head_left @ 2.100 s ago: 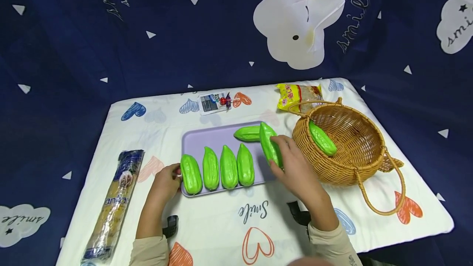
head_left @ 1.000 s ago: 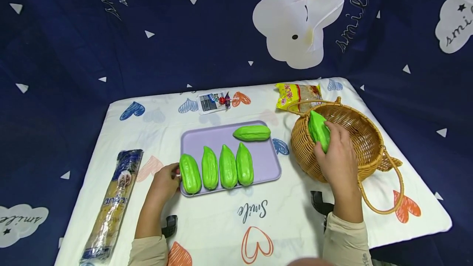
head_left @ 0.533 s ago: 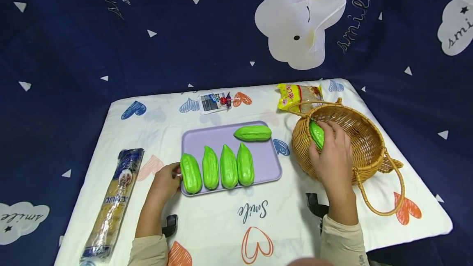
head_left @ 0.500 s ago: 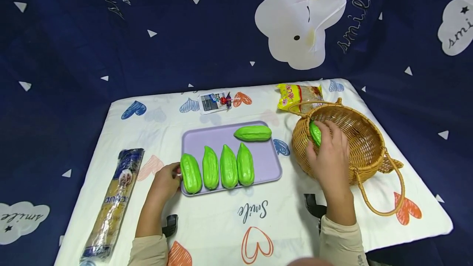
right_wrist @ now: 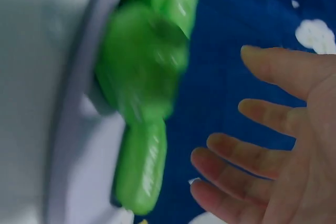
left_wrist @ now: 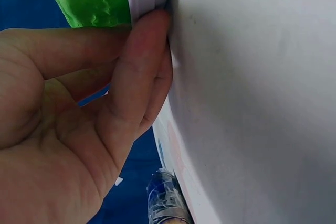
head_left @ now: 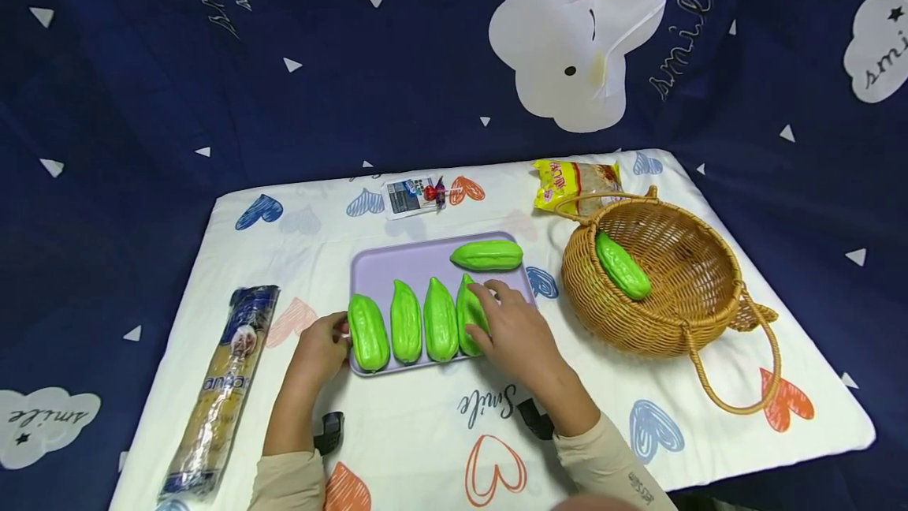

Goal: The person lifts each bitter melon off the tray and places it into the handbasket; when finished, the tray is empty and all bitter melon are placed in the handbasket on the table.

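Along the purple tray, left hand is pinching the edge — right hand is hovering, fingers spread, holding nothing, near the row's rightmost green vegetable.

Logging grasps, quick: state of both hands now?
Left hand: closed, pinching the edge of the purple tray.
Right hand: open, empty, near the row's rightmost green vegetable.

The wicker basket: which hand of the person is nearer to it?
Right. The right hand is at the right part of the purple tray, to the left of the wicker basket; the left hand holds the tray's left edge, farther away.
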Action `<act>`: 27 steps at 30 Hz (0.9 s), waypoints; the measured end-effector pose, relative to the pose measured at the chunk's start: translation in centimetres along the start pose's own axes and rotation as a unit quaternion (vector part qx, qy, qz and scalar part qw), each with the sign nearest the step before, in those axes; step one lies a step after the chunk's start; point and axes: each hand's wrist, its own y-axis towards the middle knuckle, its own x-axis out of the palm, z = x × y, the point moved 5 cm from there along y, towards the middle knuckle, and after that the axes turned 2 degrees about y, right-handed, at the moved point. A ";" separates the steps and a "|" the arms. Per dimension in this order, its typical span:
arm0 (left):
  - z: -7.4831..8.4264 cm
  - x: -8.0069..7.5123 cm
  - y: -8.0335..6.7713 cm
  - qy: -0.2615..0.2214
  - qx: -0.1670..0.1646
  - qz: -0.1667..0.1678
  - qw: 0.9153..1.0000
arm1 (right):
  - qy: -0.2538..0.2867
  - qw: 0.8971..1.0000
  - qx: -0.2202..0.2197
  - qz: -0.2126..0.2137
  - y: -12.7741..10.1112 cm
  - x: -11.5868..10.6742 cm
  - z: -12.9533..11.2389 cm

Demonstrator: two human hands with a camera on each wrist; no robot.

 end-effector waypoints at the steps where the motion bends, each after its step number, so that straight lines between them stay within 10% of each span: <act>1: 0.0 0.0 0.0 -0.001 -0.001 0.000 1.000 | 0.000 1.000 -0.001 -0.011 0.0 0.5 -0.3; 10: -0.1 0.1 0.2 0.001 -0.003 0.002 1.000 | 0.024 0.996 0.019 -0.085 -0.3 3.3 -0.7; 27: -0.3 0.1 0.0 0.016 0.004 0.007 1.000 | 0.051 0.995 0.051 -0.068 -0.4 3.4 0.8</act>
